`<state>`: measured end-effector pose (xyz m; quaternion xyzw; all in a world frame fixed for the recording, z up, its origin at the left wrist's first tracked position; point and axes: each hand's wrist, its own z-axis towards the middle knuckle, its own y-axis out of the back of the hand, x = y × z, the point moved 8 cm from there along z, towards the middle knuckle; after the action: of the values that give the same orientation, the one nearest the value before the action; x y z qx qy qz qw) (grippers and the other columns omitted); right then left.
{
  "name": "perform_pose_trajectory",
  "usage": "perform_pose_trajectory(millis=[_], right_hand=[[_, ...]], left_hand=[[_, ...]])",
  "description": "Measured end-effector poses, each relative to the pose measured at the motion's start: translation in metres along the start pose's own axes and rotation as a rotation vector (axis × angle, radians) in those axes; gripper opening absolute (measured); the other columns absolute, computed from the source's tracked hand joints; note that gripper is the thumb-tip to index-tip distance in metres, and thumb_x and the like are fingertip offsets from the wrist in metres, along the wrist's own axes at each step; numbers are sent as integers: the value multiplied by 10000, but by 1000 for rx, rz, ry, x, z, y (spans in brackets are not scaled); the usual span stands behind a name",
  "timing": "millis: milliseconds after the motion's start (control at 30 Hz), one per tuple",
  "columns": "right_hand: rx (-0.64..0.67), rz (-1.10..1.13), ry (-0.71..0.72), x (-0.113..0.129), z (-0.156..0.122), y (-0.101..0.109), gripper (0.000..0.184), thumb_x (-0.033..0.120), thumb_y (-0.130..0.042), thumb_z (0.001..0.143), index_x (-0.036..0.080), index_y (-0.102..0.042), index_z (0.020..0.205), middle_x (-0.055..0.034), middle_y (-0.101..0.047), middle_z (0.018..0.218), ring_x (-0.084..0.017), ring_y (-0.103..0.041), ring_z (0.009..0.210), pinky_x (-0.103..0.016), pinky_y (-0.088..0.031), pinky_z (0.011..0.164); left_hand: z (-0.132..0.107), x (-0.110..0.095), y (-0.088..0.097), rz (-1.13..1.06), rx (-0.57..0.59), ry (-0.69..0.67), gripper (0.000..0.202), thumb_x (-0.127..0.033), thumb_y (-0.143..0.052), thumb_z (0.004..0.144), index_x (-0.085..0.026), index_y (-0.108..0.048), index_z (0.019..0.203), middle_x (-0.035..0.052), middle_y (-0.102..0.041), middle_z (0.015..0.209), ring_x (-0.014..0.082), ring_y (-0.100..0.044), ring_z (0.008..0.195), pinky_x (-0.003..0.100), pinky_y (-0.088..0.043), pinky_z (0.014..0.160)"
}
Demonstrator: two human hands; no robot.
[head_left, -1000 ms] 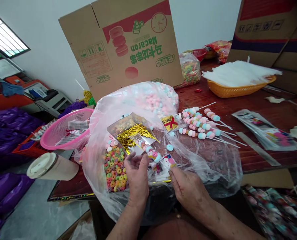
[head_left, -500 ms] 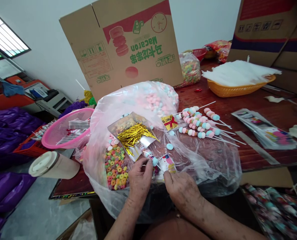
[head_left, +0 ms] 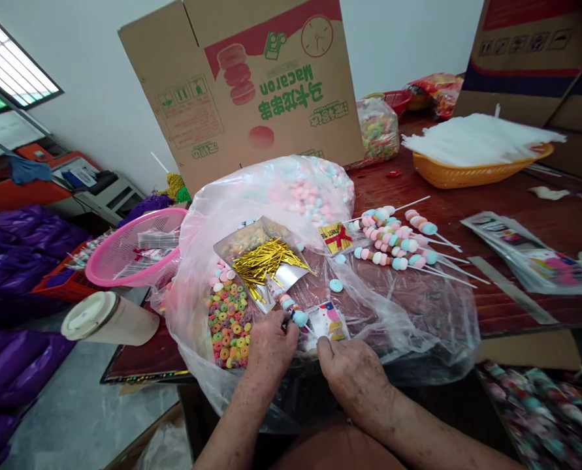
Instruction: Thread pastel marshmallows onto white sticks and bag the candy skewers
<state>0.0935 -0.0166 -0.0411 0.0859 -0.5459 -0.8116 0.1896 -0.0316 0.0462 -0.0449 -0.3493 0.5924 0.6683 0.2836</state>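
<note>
In the head view, a marshmallow skewer (head_left: 298, 318) lies slanted in front of me, its white stick pointing toward my right hand. My left hand (head_left: 274, 343) is closed around its near side, thumb and index finger pinched beside the blue marshmallow. With thumb and fingers pressed together, my right hand (head_left: 356, 369) grips the near edge of a printed plastic bag (head_left: 330, 320); whether it also holds the stick end is hidden. Gold twist ties (head_left: 268, 262) are heaped on a silver pouch just beyond. Ring-shaped cereal (head_left: 229, 326) lies left of my left hand.
Several finished skewers (head_left: 393, 245) lie to the right. Flat printed bags (head_left: 530, 254) and a metal ruler (head_left: 513, 290) are farther right. A yellow basket (head_left: 481, 171), a pink basket (head_left: 109, 264), a paper cup (head_left: 117, 318) and a large carton (head_left: 251, 85) surround the plastic sheet (head_left: 418, 333).
The view has shifted slightly. More of the skewer shows above my left hand, and its stick now shows between my hands. Both hands keep their pinched grips.
</note>
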Motion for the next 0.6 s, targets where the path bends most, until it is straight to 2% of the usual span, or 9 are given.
perform_pose_trajectory(millis=[133,200,300,367,500,600], right_hand=[[21,-17,25,4,3,1,218,-33,-500,675,182,-467,680,-39,-580,527,-209,-554,457,-293,-261,473],[30,-24,34,6,4,2,210,-29,-507,671,178,-477,687,-42,-583,528,-208,-553,454,-291,-261,470],[33,-17,36,6,6,4,205,-21,-504,682,181,-474,685,-37,-582,517,-190,-545,450,-285,-258,473],[9,10,30,5,6,8,212,-22,-497,685,188,-464,678,-28,-574,506,-181,-536,447,-284,-255,479],[-101,99,11,2,8,17,226,-19,-480,680,203,-451,647,-9,-550,485,-175,-510,432,-288,-244,484],[-152,116,1,3,9,20,221,-11,-472,694,203,-463,635,-12,-545,480,-174,-500,442,-289,-244,489]], left_hand=[[-4,-4,2,54,-28,-48,70,-169,-629,612,-237,-638,596,32,-616,642,206,-539,660,289,-385,714],[-8,-8,3,112,-51,-130,67,-172,-611,645,-233,-630,624,40,-608,657,207,-539,662,289,-388,699],[-17,-18,-6,155,57,-339,71,-174,-600,682,-233,-639,691,64,-625,726,217,-563,725,292,-399,713],[-21,-18,-7,129,111,-407,91,-173,-608,686,-238,-651,733,73,-637,769,223,-574,767,294,-406,737],[-16,-7,9,121,-27,-297,113,-175,-604,694,-237,-651,775,64,-626,765,210,-563,716,291,-408,700],[-20,-12,8,109,-29,-330,101,-157,-591,693,-226,-638,751,50,-614,727,197,-559,698,277,-405,670]])
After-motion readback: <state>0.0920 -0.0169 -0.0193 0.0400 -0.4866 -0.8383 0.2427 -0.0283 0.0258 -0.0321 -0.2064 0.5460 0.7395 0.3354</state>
